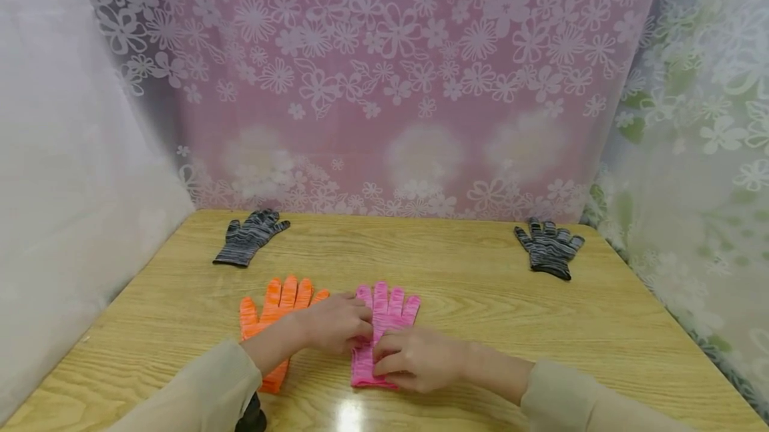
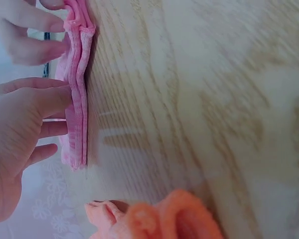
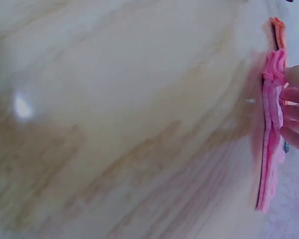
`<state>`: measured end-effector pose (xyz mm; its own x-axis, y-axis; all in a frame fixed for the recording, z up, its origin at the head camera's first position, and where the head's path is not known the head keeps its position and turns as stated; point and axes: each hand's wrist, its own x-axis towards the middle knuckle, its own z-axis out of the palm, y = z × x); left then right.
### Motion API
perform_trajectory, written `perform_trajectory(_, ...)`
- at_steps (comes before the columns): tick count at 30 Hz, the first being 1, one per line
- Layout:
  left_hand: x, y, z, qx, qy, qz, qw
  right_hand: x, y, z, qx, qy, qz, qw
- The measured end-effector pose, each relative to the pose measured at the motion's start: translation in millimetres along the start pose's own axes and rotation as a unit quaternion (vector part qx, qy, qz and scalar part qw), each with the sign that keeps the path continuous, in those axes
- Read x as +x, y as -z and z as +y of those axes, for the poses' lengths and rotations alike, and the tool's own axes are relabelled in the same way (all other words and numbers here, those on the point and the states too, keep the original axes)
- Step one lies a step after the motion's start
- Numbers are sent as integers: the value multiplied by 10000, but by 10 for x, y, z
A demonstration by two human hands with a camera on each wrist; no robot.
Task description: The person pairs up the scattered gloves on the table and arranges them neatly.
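A pink knit glove (image 1: 387,320) lies flat on the table, fingers pointing away from me and cuff toward me. From the side, in the left wrist view, its edge (image 2: 80,94) shows stacked layers. My left hand (image 1: 339,322) rests on the glove's left side, its fingertips touching the upper layer. Lower down, near the cuff, the fingertips of my right hand (image 1: 429,357) touch the pink fabric. Left of it lies an orange knit glove (image 1: 273,312), spread with its fingers away from me; my left forearm crosses over it and hides part.
Toward the back of the wooden table (image 1: 480,318) lie two grey-and-black knit gloves, one glove (image 1: 246,242) at the left and another glove (image 1: 549,250) at the right. A black object (image 1: 252,416) shows beside my left sleeve. A pink flowered curtain (image 1: 390,85) hangs behind the table.
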<state>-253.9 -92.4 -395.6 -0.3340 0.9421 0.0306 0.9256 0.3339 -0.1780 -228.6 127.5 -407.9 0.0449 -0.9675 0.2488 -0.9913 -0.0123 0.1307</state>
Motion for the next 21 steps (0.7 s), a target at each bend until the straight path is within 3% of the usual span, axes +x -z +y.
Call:
perform_trajectory(5, 5, 36, 9, -139, 10, 115, 9998, -17, 0, 25, -405, 142, 52, 9991)
perform_trajectory(8, 31, 44, 20, -237, -132, 288, 9992, -15, -24, 18, -316, 130, -1, 9994)
perform_trajectory(12, 48, 25, 39, -321, -192, 270, 9989, -4, -33, -12, -277, 103, -106, 9995)
perform_trajectory(17, 12, -13, 56, -161, -118, 212, 9996, -14, 5, -42, -457, 303, -136, 9984)
perform_trajectory(21, -6, -35, 66, 25, -260, 462, 9986, -53, 13, -22, -447, 346, -67, 9984)
